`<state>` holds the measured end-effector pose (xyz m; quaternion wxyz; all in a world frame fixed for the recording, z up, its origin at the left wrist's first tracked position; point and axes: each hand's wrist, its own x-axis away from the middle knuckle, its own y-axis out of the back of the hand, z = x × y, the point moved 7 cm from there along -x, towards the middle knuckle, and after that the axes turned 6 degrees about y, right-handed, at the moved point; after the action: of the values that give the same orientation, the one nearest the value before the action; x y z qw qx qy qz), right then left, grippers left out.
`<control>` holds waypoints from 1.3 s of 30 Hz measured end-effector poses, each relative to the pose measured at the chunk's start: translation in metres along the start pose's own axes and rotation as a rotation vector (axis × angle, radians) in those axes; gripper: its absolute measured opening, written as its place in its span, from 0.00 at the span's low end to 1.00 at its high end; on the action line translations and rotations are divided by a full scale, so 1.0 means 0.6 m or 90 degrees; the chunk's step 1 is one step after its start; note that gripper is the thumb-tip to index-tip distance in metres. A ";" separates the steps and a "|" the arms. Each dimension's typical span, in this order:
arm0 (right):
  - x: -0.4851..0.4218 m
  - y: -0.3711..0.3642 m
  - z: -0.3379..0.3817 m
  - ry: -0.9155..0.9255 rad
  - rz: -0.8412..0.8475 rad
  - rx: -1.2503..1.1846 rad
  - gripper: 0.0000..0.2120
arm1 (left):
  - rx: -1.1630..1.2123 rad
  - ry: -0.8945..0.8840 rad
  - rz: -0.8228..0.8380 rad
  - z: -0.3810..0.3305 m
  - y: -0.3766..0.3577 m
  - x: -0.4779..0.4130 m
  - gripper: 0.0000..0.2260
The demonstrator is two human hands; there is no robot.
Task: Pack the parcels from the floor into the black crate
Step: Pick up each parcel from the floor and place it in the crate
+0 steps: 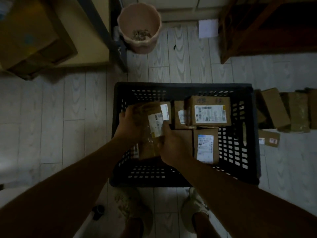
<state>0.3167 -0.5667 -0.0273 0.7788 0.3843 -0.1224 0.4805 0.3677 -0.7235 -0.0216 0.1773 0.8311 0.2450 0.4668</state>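
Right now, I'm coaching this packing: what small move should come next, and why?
Probably lower the parcel straight down into the left side of the crate. The left hand and right hand both grip it above that side, and the boxes already packed lie mostly to its right.

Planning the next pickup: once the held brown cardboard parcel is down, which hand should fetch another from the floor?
Likely the right hand: the brown cardboard parcels lie on the floor right of the black plastic crate; the left hand must cross it.
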 end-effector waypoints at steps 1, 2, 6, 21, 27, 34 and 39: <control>-0.010 -0.019 -0.006 -0.004 0.006 -0.019 0.37 | -0.082 -0.017 -0.005 0.013 -0.010 -0.011 0.34; -0.019 -0.038 -0.013 -0.011 0.015 -0.041 0.37 | -0.154 -0.046 -0.005 0.025 -0.021 -0.021 0.35; -0.041 -0.102 -0.050 -0.046 0.045 -0.066 0.35 | -0.348 -0.145 0.016 0.067 -0.060 -0.048 0.38; -0.042 -0.195 -0.091 -0.142 0.245 0.011 0.23 | -0.770 -0.198 0.078 0.112 -0.105 -0.061 0.43; 0.033 -0.050 -0.013 -0.092 0.182 0.020 0.17 | -0.684 -0.166 0.049 0.041 -0.015 0.040 0.41; 0.223 0.194 0.130 -0.017 0.138 0.144 0.31 | -0.445 -0.003 0.077 -0.056 0.128 0.292 0.40; 0.374 0.324 0.231 0.082 0.062 0.355 0.40 | -0.338 0.026 0.013 -0.111 0.210 0.490 0.40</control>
<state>0.2919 -0.4718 0.2855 0.6250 0.5460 0.0458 0.5560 0.4713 -0.6535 0.2805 0.3796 0.7483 0.1091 0.5329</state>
